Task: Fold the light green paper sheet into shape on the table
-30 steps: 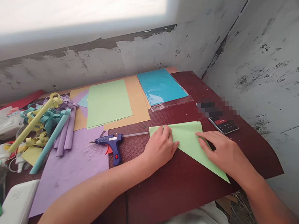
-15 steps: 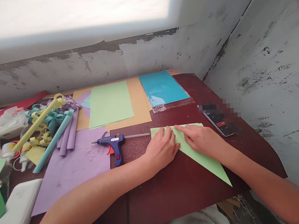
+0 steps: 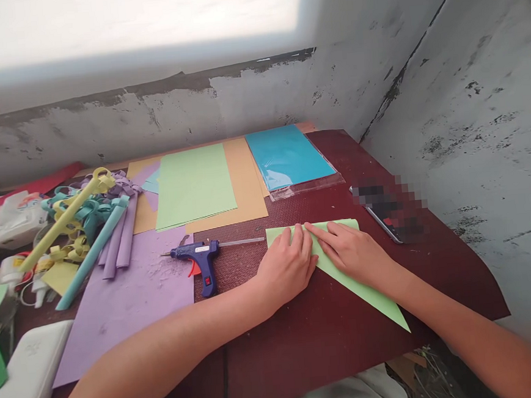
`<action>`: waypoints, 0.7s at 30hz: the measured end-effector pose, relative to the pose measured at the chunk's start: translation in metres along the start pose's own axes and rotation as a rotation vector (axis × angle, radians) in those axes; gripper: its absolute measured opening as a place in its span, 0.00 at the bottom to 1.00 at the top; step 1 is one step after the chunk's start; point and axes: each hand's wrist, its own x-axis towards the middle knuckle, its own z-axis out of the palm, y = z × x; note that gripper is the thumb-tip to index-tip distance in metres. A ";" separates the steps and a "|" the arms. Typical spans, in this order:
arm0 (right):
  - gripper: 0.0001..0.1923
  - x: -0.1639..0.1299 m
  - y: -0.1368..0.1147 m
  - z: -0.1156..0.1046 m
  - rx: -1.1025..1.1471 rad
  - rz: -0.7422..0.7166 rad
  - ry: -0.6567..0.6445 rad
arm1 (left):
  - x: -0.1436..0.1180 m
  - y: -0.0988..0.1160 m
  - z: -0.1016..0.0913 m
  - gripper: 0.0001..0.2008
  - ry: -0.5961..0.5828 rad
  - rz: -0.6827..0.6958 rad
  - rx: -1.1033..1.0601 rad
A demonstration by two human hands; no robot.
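A sheet of light green paper (image 3: 369,292), folded on a diagonal, lies in front of me with a pointed corner toward the near right. My left hand (image 3: 286,262) is closed over its left part, fingers bent down on the far edge and thumb tucked in. My right hand (image 3: 350,250) rests flat on the sheet beside it, index finger stretched along the far edge to nearly touch the left fingertips. Part of the paper is hidden under both hands. A blue glue gun (image 3: 201,262) with a clear glue stick lies left of the paper.
Purple paper (image 3: 164,317), green sheets (image 3: 195,183) and a packet of blue paper (image 3: 290,157) lie on the dark red table (image 3: 314,348). Left are rolled paper tubes (image 3: 92,252) and a white box-like object (image 3: 33,364). A phone (image 3: 381,214) lies right, near the wall.
My right hand's fingers have shifted slightly left along the paper's far edge. My left hand stays in place on the sheet. The phone's screen has dimmed.
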 end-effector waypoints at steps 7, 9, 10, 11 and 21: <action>0.24 0.001 -0.005 -0.001 -0.040 0.012 0.019 | 0.000 0.000 0.001 0.31 -0.015 -0.040 -0.030; 0.23 0.001 -0.005 -0.001 -0.056 0.010 0.032 | 0.000 -0.001 0.000 0.30 -0.001 -0.048 -0.051; 0.23 0.001 -0.006 -0.001 -0.061 0.010 0.035 | 0.001 -0.001 0.000 0.30 0.006 -0.049 -0.058; 0.23 0.000 -0.006 -0.002 -0.065 0.013 0.037 | 0.001 -0.001 -0.001 0.30 0.011 -0.051 -0.063; 0.21 -0.001 -0.007 -0.003 -0.111 0.052 0.057 | -0.002 -0.001 0.000 0.30 0.030 -0.106 -0.089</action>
